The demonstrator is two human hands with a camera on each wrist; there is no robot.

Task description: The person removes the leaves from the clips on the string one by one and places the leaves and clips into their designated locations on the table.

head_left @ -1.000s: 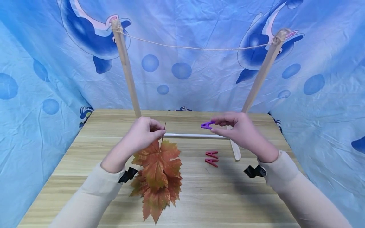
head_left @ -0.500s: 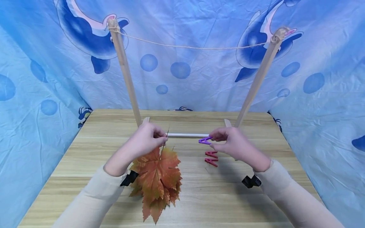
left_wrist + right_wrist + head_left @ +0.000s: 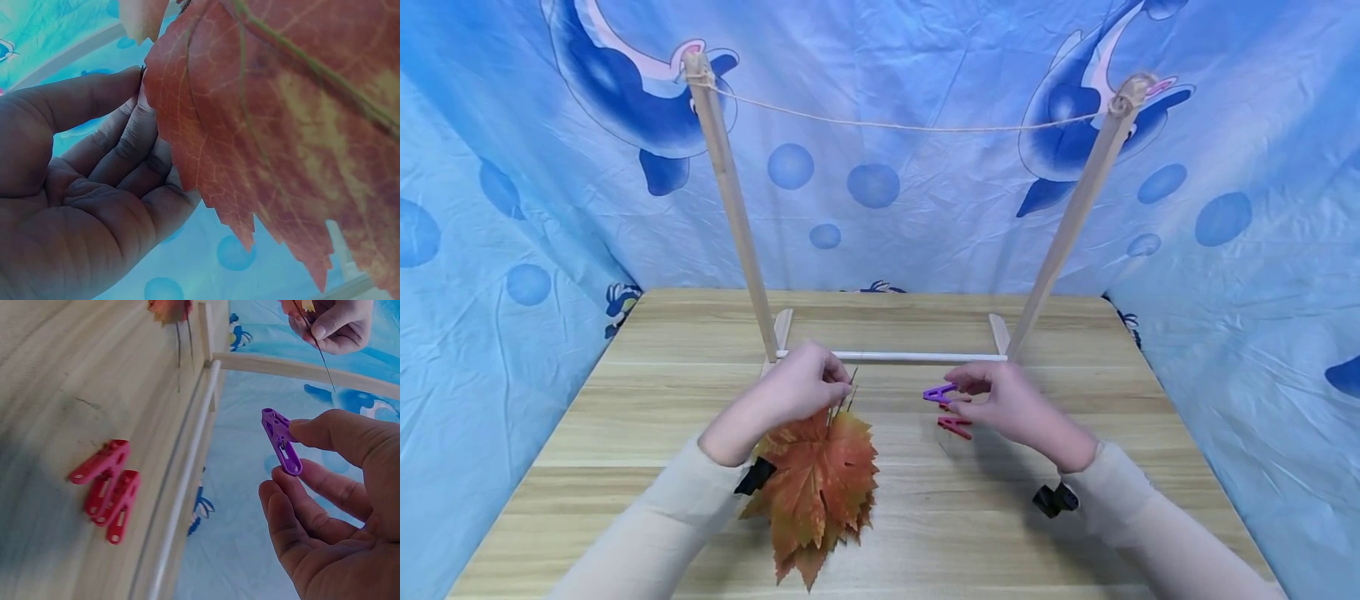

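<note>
My left hand [image 3: 797, 385] pinches the thin stem of an orange-red maple leaf [image 3: 820, 471] between thumb and fingertips. That leaf overlaps other similar leaves lying on the table, and their stems show beside my fingers. In the left wrist view the veined leaf [image 3: 269, 119] fills the right side, past the fingertips. My right hand [image 3: 1007, 404] holds a purple clothespin [image 3: 937, 394] by its handle ends, thumb on one side and fingers on the other. Close below it lie two red clothespins [image 3: 955, 427], one partly hidden in the head view; the right wrist view shows both red clothespins [image 3: 112, 487].
A wooden frame stands behind the hands, with a left post [image 3: 730, 200], a right post [image 3: 1075, 217] and a white crossbar [image 3: 902, 357] low between them. A slack string [image 3: 880, 126] joins the post tops. Blue dolphin-print cloth [image 3: 880, 250] surrounds the wooden table [image 3: 1000, 533].
Both hands have come down and nearer the person. The held leaf has dropped over the other leaves, and the purple clothespin has moved from above the crossbar to beside the red ones.
</note>
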